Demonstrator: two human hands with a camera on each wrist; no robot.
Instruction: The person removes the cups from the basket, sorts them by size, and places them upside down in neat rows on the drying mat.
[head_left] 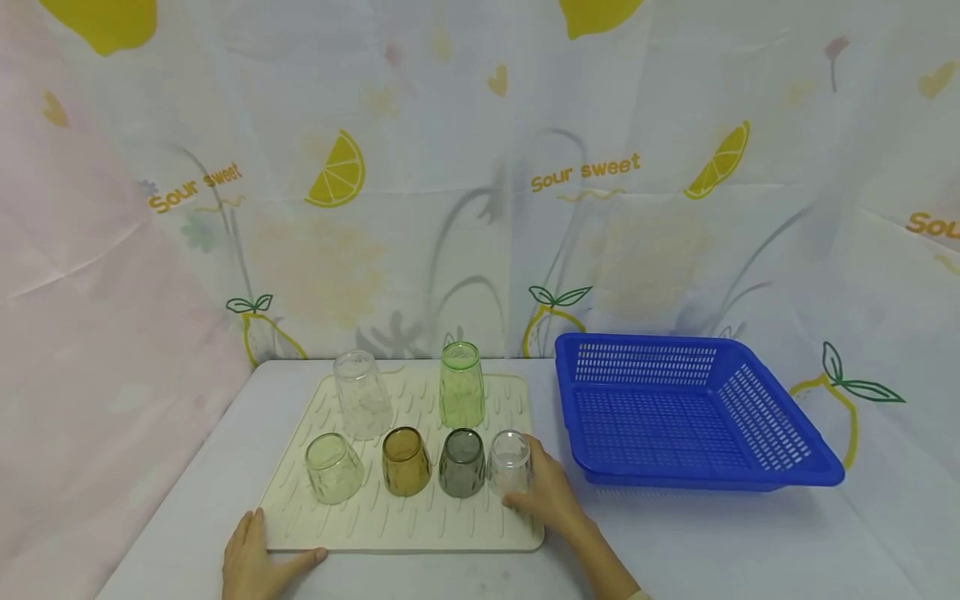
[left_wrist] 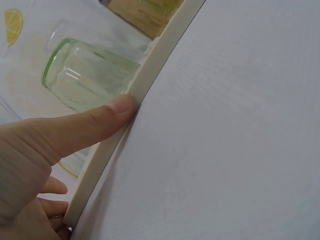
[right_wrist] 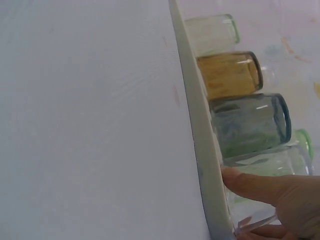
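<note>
On a cream drying mat (head_left: 360,529) stand several glasses. My right hand (head_left: 551,492) grips the short clear glass (head_left: 510,467) at the right end of the front row, thumb in front and fingers around its far side. Close to its left is a grey glass (head_left: 462,467), followed by an amber glass (head_left: 406,467) and a pale green glass (head_left: 335,475). My left hand (head_left: 258,562) rests at the mat's front left corner; in the left wrist view its thumb (left_wrist: 95,125) presses the front edge, with the other fingers at the left side.
Behind the front row stand a tall clear glass (head_left: 363,400) and a tall green glass (head_left: 462,392). To the right of the mat a blue perforated basket (head_left: 712,480) sits on the white-covered table (head_left: 480,579). A lemon-print cloth (head_left: 465,150) hangs behind.
</note>
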